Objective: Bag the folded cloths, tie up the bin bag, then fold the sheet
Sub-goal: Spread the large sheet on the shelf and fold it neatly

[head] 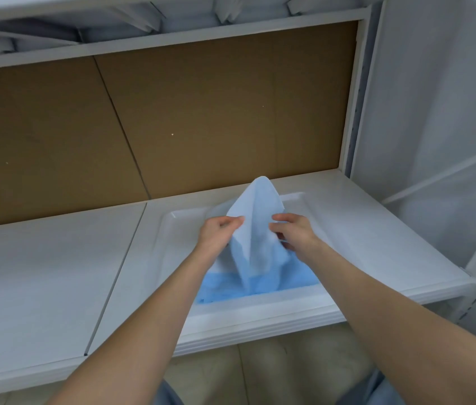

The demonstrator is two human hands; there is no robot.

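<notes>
A light blue sheet point(255, 226) is pulled up into a peak above a white tray point(347, 229) on the shelf. Its lower part lies in the tray as a deeper blue patch. My left hand point(220, 233) pinches the sheet's left edge between thumb and fingers. My right hand point(295, 230) grips its right edge at about the same height. The two hands are close together with the raised fold between them. No bin bag or folded cloths are in view.
The tray sits on a white shelf point(41, 276) with a brown cardboard back panel point(187, 118). Another white shelf point(172, 39) runs above. White fabric covering point(441, 112) hangs at the right. Tiled floor point(260, 366) shows below the shelf edge.
</notes>
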